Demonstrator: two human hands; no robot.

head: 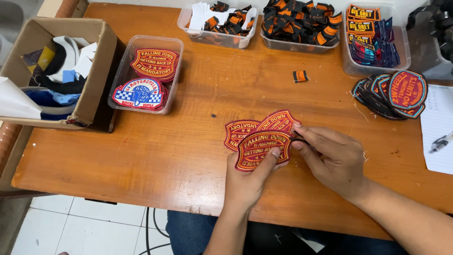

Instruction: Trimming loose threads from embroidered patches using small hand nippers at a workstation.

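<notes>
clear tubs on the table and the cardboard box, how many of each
clear tubs: 4, one with patches, two with small tags, one with labels
cardboard box: 1
total: 5

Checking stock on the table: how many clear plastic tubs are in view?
4. One tub of patches sits left beside the cardboard box. Three line the far edge: tags and white slips, black-orange tags, printed labels. More may lie beyond the frame.
</notes>
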